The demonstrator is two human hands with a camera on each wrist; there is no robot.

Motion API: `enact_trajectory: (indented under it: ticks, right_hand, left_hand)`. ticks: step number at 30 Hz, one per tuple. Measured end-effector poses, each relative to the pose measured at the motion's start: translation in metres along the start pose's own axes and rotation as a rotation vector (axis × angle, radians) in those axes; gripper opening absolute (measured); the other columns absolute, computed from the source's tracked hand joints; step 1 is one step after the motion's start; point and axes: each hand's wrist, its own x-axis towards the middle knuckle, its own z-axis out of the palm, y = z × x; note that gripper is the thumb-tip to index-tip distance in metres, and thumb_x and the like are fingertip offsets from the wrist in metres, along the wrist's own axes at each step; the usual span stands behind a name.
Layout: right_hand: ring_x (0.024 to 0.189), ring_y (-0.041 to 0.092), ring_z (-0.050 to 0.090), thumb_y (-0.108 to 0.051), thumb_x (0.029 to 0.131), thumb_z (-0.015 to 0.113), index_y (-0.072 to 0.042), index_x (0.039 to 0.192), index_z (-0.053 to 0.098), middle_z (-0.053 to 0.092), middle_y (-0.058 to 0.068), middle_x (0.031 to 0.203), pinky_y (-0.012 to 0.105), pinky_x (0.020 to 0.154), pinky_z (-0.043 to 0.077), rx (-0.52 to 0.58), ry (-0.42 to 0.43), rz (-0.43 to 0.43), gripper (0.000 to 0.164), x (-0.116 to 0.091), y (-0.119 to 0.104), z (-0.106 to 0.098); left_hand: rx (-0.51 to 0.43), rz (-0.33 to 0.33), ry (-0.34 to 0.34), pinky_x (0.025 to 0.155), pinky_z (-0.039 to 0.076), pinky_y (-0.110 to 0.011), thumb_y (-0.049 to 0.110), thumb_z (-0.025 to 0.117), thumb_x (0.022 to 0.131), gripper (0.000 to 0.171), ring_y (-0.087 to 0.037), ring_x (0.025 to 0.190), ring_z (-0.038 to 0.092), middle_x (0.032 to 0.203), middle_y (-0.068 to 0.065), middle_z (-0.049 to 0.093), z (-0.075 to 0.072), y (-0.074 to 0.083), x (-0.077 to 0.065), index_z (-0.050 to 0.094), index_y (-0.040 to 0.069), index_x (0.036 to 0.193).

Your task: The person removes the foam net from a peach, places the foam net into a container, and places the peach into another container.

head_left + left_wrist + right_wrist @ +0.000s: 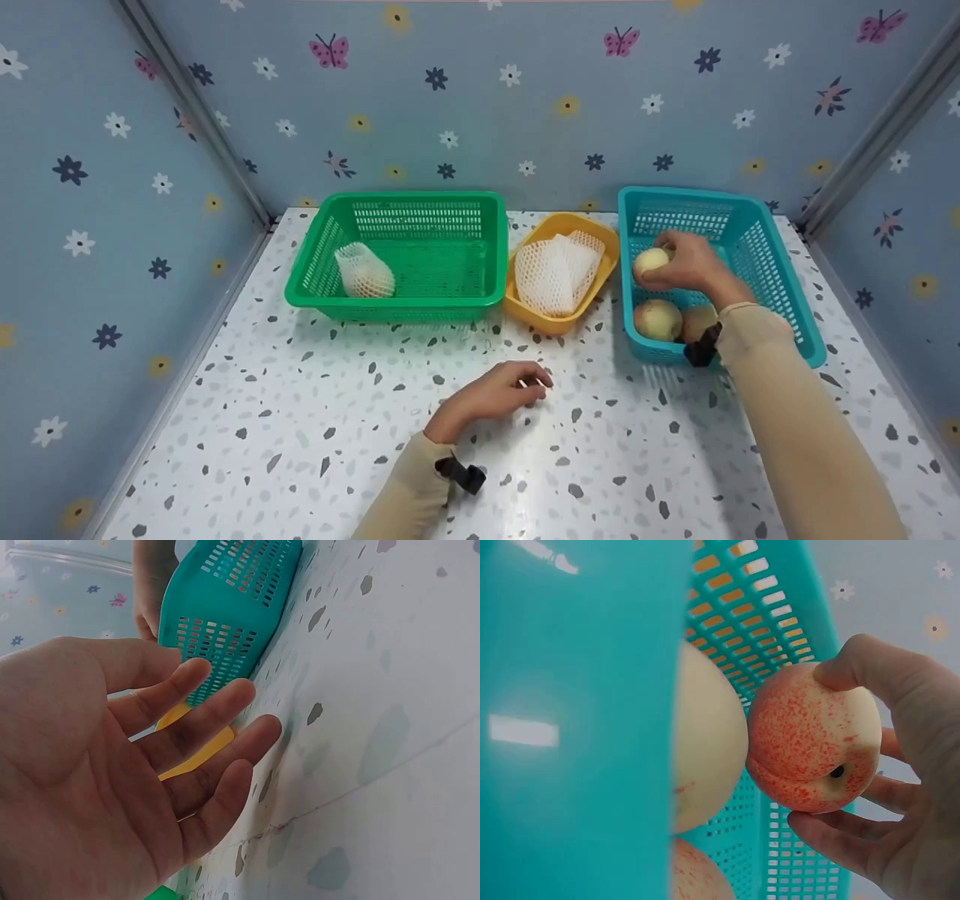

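Note:
My right hand reaches into the blue basket and grips a peach between thumb and fingers. In the right wrist view, red speckles and a dark stem hollow show on that fruit. Two more peaches lie in the basket's near part, a pale one and another partly hidden by the right wrist. Above the speckled table my left hand holds nothing, its fingers loosely bent; the left wrist view shows its bare palm.
At the left stands a green basket with one fruit in a white foam net. Between the two larger baskets sits a yellow basket holding white foam nets. Flowered panels enclose the table at the back and sides.

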Motion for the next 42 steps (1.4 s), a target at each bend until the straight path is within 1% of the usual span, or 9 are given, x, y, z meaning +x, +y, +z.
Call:
enact_trajectory:
  ticks: [9, 14, 19, 23, 32, 33, 39, 40, 42]
  right_hand:
    - [0.085, 0.030, 0.050, -0.030, 0.070, 0.073, -0.003, 0.110, 0.050, 0.052, 0.017, 0.103, 0.043, 0.066, 0.044, -0.004, -0.057, 0.018, 0.053, 0.001, -0.005, -0.001]
    - [0.086, 0.031, 0.048, -0.033, 0.072, 0.071, -0.004, 0.112, 0.050, 0.050, 0.018, 0.105, 0.045, 0.067, 0.043, -0.033, -0.097, 0.032, 0.053, 0.002, -0.010, -0.012]
    - [0.087, 0.029, 0.046, -0.037, 0.071, 0.071, -0.006, 0.113, 0.048, 0.049, 0.015, 0.106, 0.043, 0.068, 0.044, -0.024, -0.121, 0.087, 0.057, 0.007, -0.011, -0.019]
    - [0.088, 0.028, 0.046, -0.035, 0.070, 0.072, -0.006, 0.115, 0.046, 0.049, 0.014, 0.106, 0.040, 0.068, 0.045, -0.012, -0.176, 0.136, 0.059, 0.012, -0.009, -0.016]
    - [0.088, 0.029, 0.048, -0.032, 0.071, 0.072, -0.007, 0.117, 0.047, 0.049, 0.014, 0.110, 0.040, 0.067, 0.045, -0.114, -0.264, 0.155, 0.058, 0.022, -0.008, -0.006]
    - [0.088, 0.028, 0.049, -0.031, 0.070, 0.072, -0.007, 0.117, 0.047, 0.049, 0.014, 0.110, 0.040, 0.067, 0.045, -0.122, -0.275, 0.156, 0.058, 0.022, -0.007, -0.005]
    - [0.089, 0.029, 0.050, -0.027, 0.070, 0.072, -0.005, 0.119, 0.048, 0.050, 0.017, 0.110, 0.040, 0.067, 0.046, -0.136, -0.325, 0.147, 0.059, 0.026, -0.005, 0.001]
    - [0.090, 0.029, 0.050, -0.027, 0.071, 0.072, -0.005, 0.120, 0.047, 0.049, 0.017, 0.112, 0.041, 0.068, 0.045, -0.132, -0.337, 0.156, 0.059, 0.026, -0.005, 0.001]
    - [0.093, 0.030, 0.049, -0.028, 0.071, 0.071, -0.005, 0.122, 0.046, 0.047, 0.018, 0.115, 0.042, 0.070, 0.045, -0.122, -0.363, 0.184, 0.061, 0.029, -0.004, 0.002]
  left_hand:
    - [0.001, 0.001, -0.018, 0.064, 0.045, -0.024, 0.019, 0.051, 0.088, 0.021, -0.021, 0.078, 0.060, 0.090, -0.003, 0.060, 0.001, 0.001, 0.001, 0.059, 0.008, 0.104]
    - [-0.003, -0.005, -0.012, 0.063, 0.045, -0.024, 0.018, 0.051, 0.088, 0.021, -0.022, 0.077, 0.060, 0.090, 0.000, 0.060, 0.000, 0.004, 0.001, 0.059, 0.008, 0.104]
    - [-0.004, -0.015, -0.009, 0.062, 0.045, -0.025, 0.018, 0.051, 0.088, 0.020, -0.023, 0.078, 0.060, 0.090, -0.001, 0.060, -0.002, 0.005, 0.001, 0.059, 0.009, 0.104]
    - [-0.011, -0.015, -0.020, 0.062, 0.046, -0.024, 0.017, 0.051, 0.088, 0.019, -0.023, 0.078, 0.059, 0.091, -0.004, 0.060, -0.001, 0.004, 0.001, 0.059, 0.008, 0.104]
    - [-0.012, 0.006, 0.001, 0.061, 0.045, -0.024, 0.017, 0.051, 0.088, 0.020, -0.022, 0.077, 0.059, 0.097, -0.007, 0.060, -0.002, 0.001, 0.000, 0.059, 0.008, 0.104]
    - [-0.014, 0.003, 0.001, 0.061, 0.044, -0.024, 0.016, 0.051, 0.088, 0.020, -0.023, 0.077, 0.059, 0.097, -0.009, 0.060, -0.003, 0.006, -0.002, 0.059, 0.006, 0.105]
    - [-0.002, -0.020, -0.001, 0.059, 0.044, -0.025, 0.019, 0.052, 0.089, 0.021, -0.018, 0.075, 0.059, 0.093, -0.002, 0.060, -0.005, 0.005, -0.002, 0.059, 0.009, 0.105]
    - [0.002, -0.024, 0.000, 0.059, 0.044, -0.025, 0.021, 0.052, 0.088, 0.021, -0.015, 0.074, 0.058, 0.092, 0.001, 0.060, -0.005, 0.000, 0.000, 0.059, 0.011, 0.105]
    - [-0.001, -0.028, -0.004, 0.058, 0.044, -0.025, 0.021, 0.053, 0.088, 0.021, -0.013, 0.073, 0.058, 0.091, 0.002, 0.059, -0.006, 0.000, 0.001, 0.059, 0.010, 0.105]
